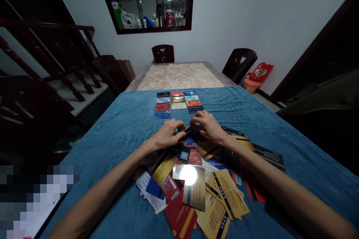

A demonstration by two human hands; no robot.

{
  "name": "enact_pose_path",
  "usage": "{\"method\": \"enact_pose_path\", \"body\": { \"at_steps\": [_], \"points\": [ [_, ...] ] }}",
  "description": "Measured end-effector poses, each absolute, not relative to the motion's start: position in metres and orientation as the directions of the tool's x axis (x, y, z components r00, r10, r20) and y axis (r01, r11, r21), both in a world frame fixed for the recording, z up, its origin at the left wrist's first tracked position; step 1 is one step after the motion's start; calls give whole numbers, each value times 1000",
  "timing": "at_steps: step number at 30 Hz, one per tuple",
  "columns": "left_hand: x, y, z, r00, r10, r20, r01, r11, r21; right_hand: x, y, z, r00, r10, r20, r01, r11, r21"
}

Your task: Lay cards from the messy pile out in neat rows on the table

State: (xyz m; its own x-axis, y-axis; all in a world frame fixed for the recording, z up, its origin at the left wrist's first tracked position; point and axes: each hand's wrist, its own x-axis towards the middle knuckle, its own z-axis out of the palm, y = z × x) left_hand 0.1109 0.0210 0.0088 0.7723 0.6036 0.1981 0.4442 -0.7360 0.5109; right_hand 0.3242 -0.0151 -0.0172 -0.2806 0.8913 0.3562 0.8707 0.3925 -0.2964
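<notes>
My left hand (pixel 171 133) and my right hand (pixel 208 125) meet above the far end of a loose pile of cards. Between their fingertips a dark card (pixel 189 127) is held tilted, seen nearly edge-on, so its face is hidden. Both hands are closed in a pinch at its ends. Under and in front of them the pile spreads out, with a black card bearing a QR code (pixel 184 155), a shiny gold card (pixel 194 190), a red card (pixel 179 209) and several yellow cards with black stripes (pixel 228 194). Some cards are hidden under my right forearm.
Beyond my hands, cards lie face up in three neat columns, including a blue card (pixel 162 114), a cream card (pixel 178 106) and a dark blue card (pixel 195 109). A blue cloth (pixel 112 130) covers the near table. Chairs (pixel 163 53) stand around it.
</notes>
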Motion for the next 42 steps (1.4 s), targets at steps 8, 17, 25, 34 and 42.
{"method": "enact_pose_path", "body": {
  "at_steps": [8, 17, 25, 34, 42],
  "points": [
    [113, 17, 7, 831, 529, 171, 358, -745, 562, 327, -16, -12, -275, 899, 342, 883, 377, -281],
    [111, 26, 4, 747, 597, 294, 383, -747, 543, 333, -13, -10, -423, 811, 404, 733, 568, -374],
    [112, 31, -5, 690, 649, 321, 381, -702, 601, 325, -17, -6, -459, 792, 403, 688, 604, -402],
    [115, 29, -10, 659, 699, 276, 434, -654, 620, 320, -20, -3, -488, 775, 401, 694, 623, -360],
    [114, 31, -8, 619, 748, 241, 484, -604, 632, 328, -21, 2, -404, 794, 455, 718, 583, -380]
  ]
}}
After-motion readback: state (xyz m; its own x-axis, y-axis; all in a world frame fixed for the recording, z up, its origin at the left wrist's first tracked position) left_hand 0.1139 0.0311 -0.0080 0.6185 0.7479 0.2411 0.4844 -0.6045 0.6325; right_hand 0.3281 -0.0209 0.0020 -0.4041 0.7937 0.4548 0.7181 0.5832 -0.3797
